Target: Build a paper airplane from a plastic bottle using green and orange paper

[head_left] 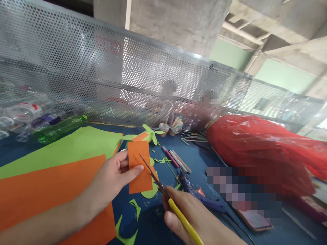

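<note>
Between the thumb and fingers of my left hand (pixel 112 173) is an upright rectangle of orange paper (pixel 140 153). My right hand (pixel 189 211) grips a pair of scissors (pixel 182 217) with yellow handles. Their dark blades point up and left, across the paper's right side; whether they touch it I cannot tell. Behind the paper stands a light-green paper flower (pixel 152 134). Green paper scraps (pixel 136 207) lie below my left hand, and rounded green pieces (pixel 150 192) show under the orange rectangle.
Large green (pixel 76 143) and orange sheets (pixel 51 190) cover the left of the blue table (pixel 150 224). Plastic bottles (pixel 61 129) lie behind. Markers (pixel 176 158), a blue glue gun (pixel 201 197) with its cord, a phone (pixel 255 219) and a red plastic bag (pixel 255 146) are to the right.
</note>
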